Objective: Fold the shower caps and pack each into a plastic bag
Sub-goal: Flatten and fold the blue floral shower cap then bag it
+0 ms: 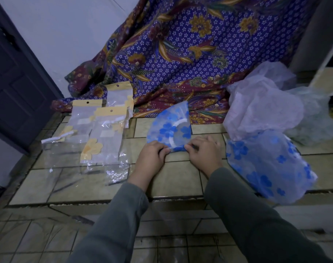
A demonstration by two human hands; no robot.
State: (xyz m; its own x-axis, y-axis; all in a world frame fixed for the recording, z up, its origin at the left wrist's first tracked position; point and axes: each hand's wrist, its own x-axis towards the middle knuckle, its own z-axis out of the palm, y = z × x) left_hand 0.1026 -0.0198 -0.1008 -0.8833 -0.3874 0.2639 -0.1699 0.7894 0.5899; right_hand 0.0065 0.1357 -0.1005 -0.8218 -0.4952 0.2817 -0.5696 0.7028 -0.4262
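Note:
A blue-flowered shower cap (171,126), folded into a fan-shaped wedge, lies on the tiled step in front of me. My left hand (152,154) and my right hand (204,150) both pinch its near narrow end, fingers curled on the plastic. Several clear plastic bags (103,135) with yellow header cards lie spread to the left. On the right, unfolded caps are heaped: a blue-flowered one (266,166), a pinkish-white one (260,112) and a pale green one (313,122).
A purple batik cloth (190,54) drapes down behind the work area. A dark door (14,82) stands at the left. The tiled step's front edge (124,203) runs below my wrists, with lower floor tiles beneath.

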